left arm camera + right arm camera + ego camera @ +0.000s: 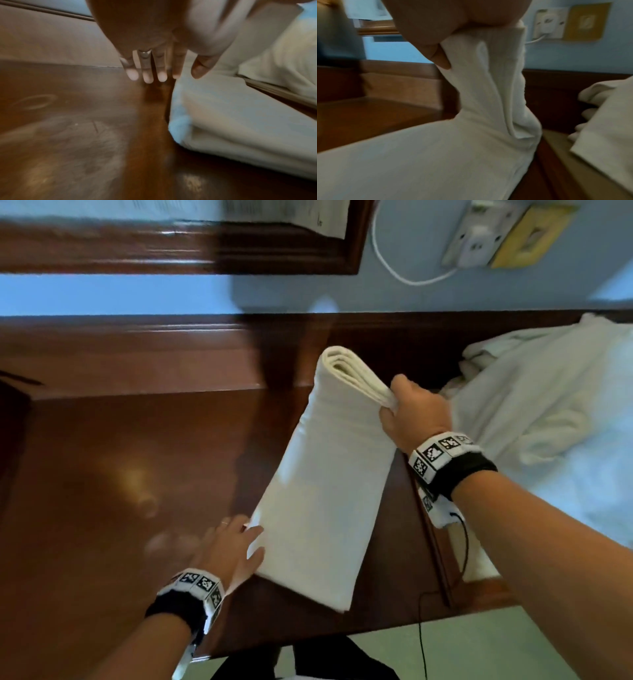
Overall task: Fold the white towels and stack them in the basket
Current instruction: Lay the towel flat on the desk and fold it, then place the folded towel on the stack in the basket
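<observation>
Since my right hand (412, 409) grips the stacked layers at the far end of the folded towel (325, 484) and lifts them toward frame centre while its near end lies on the wooden surface (137, 446), it feels soft, light and floppy. My left hand (236, 546), fingers straight and relaxed, touches its lower-left edge; I'd hold it there. No brand or towel label is readable.
</observation>
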`<state>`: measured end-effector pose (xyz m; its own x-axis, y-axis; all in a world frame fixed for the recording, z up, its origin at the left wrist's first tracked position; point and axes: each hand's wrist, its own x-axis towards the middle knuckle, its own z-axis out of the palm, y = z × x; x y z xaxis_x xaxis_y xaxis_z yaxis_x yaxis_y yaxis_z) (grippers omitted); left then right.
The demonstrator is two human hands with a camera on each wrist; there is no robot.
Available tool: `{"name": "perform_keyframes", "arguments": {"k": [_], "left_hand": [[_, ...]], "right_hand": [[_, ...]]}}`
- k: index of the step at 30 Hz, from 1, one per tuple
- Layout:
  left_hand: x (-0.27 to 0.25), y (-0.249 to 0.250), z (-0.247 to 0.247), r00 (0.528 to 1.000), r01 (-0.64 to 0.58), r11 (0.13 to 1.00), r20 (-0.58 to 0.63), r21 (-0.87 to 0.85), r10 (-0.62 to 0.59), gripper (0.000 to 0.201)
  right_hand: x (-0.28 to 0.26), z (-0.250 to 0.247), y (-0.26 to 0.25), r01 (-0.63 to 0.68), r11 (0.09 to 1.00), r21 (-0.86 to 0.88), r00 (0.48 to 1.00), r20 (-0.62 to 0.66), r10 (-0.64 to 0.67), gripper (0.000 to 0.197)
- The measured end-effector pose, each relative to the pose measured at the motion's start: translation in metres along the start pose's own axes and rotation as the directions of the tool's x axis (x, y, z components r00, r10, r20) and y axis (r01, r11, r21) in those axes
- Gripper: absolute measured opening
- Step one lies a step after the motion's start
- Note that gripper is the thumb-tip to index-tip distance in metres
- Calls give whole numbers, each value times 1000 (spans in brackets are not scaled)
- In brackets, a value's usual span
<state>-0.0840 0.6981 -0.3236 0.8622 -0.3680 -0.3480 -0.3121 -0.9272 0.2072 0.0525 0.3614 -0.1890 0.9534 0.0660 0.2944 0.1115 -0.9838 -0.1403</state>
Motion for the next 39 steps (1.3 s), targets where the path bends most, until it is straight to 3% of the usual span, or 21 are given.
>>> {"name": "perform_keyframes", "arguments": {"k": [2,4,6,7,8,10,13,15,17,19,22,25,28,30,32,35,37,39], "left_hand": [[6,-7,-10,997,43,997,-55,-68,-46,50],[4,-12,-25,973,137,968,-156,-211,-171,43],[-1,-21,-36,928,231,924,-216,-306,-304,35],[-3,-26,-37,921,221,927,-248,-302,-300,36],[-4,-30,-35,928,155,949,-290,-275,-236,40],[-6,-31,-26,949,-66,988,-314,-138,19,48],[-3,-22,-7,900,-390,914,-163,112,404,52],[2,-14,1,861,-490,846,-33,209,507,55],[9,-9,5,858,-500,821,29,274,513,58],[17,-4,5,859,-491,814,18,310,511,53],[21,2,-4,817,-517,795,-95,317,569,31],[15,2,-6,758,-560,794,-242,236,606,18],[1,-5,13,736,-623,747,-150,232,660,25],[-2,-10,23,770,-608,757,-55,240,636,35],[0,-10,24,784,-593,772,-56,229,619,33],[0,-10,19,747,-622,756,-131,205,651,17],[-2,-14,22,758,-617,763,-113,194,642,18],[-4,-17,23,791,-600,780,-11,178,611,26]], "right_hand": [[-34,11,-18,142,990,22,990,7,-142,31],[-75,26,-42,258,965,52,965,29,-260,39],[-121,50,-68,307,946,103,943,104,-317,43],[-146,64,-81,314,942,118,930,164,-330,46],[-169,77,-93,314,942,117,913,233,-334,49],[-208,96,-109,298,951,82,862,405,-305,56],[-241,101,-111,223,974,27,826,526,-203,63],[-246,96,-103,191,982,11,837,521,-168,58],[-247,95,-93,161,987,-21,865,484,-130,42],[-243,91,-87,73,997,-24,901,431,-56,30],[-237,74,-86,-73,997,11,964,257,68,24],[-247,61,-85,-117,993,30,982,153,111,22],[-279,71,-86,-95,995,-20,946,311,97,23],[-293,79,-89,-116,992,-58,892,432,129,30],[-291,78,-92,-157,986,-55,888,429,165,28],[-285,72,-91,-154,986,-58,921,354,165,21],[-290,72,-92,-123,987,-104,897,414,155,28],[-299,73,-93,-101,988,-114,849,507,145,30]]}}
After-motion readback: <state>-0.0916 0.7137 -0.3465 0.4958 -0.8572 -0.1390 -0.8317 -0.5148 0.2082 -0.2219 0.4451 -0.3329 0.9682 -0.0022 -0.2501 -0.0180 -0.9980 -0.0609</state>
